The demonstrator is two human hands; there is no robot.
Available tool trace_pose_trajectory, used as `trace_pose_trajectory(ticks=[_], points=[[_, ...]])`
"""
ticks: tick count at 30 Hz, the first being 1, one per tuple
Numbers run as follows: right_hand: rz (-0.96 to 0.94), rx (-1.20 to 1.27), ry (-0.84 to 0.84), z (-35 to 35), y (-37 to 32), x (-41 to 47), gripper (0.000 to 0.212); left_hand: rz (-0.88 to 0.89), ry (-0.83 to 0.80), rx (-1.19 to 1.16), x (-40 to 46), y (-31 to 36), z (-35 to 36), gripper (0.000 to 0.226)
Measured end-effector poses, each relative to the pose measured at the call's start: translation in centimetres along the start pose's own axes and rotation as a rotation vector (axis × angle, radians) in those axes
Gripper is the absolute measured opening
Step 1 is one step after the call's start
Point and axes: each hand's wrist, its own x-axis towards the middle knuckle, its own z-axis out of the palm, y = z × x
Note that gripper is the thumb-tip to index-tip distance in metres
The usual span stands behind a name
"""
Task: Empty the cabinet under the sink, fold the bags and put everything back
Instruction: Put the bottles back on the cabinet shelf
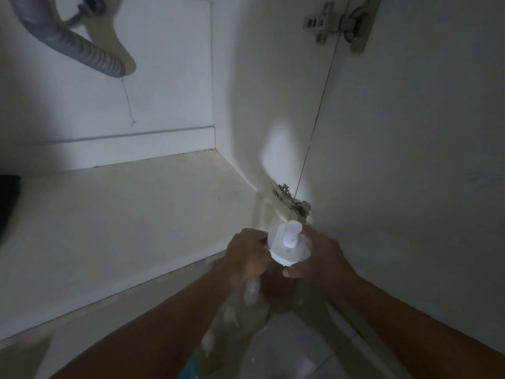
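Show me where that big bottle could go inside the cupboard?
The cabinet floor lies bare from the back ledge to its front edge. It's crowded at the right front corner: both hands grip the pump bottle below the hinge.

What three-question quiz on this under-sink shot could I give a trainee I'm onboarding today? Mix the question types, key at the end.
1. True or false: both hands hold the bottle at its white pump cap.
2. Which side of the cabinet are the two hinges on? A) left B) right C) back
3. What hangs at the upper left of the cabinet?

Key
1. True: the left hand and the right hand grip it on either side.
2. B: the upper hinge and lower hinge are both on the right.
3. A grey ribbed hose.
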Motion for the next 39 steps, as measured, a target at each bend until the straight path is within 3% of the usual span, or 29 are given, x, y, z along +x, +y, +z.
trace_pose_trajectory(ticks=[3,7,15,20,27,33,39], points=[[-0.052,0.019,-0.031,-2.8,-2.4,0.4,0.058,-0.014,0.108,-0.145,-0.6,1.6,-1.8,0.036],[-0.144,0.045,0.043,-6.8,-7.2,0.6,0.073,-0.031,0.217,-0.381,-2.1,4.0,-4.4,0.052],[-0.131,0.127,-0.020,-10.4,-15.7,4.1,0.080,-0.120,0.173,-0.234,-1.7,2.7,-7.0,0.074],[-0.118,0.165,-0.013,-8.6,-17.9,9.0,0.086,-0.087,0.177,-0.281,1.4,0.6,-7.0,0.060],[-0.084,0.199,-0.071,-3.7,-17.3,17.6,0.079,-0.088,0.275,-0.218,8.2,-3.0,-6.8,0.042],[-0.065,0.185,-0.054,0.4,-16.1,24.7,0.077,-0.185,0.373,-0.128,15.1,-6.7,-6.0,0.051],[-0.062,0.190,-0.014,3.3,-16.4,31.0,0.071,-0.127,0.480,-0.129,20.7,-10.0,-6.0,0.043]])
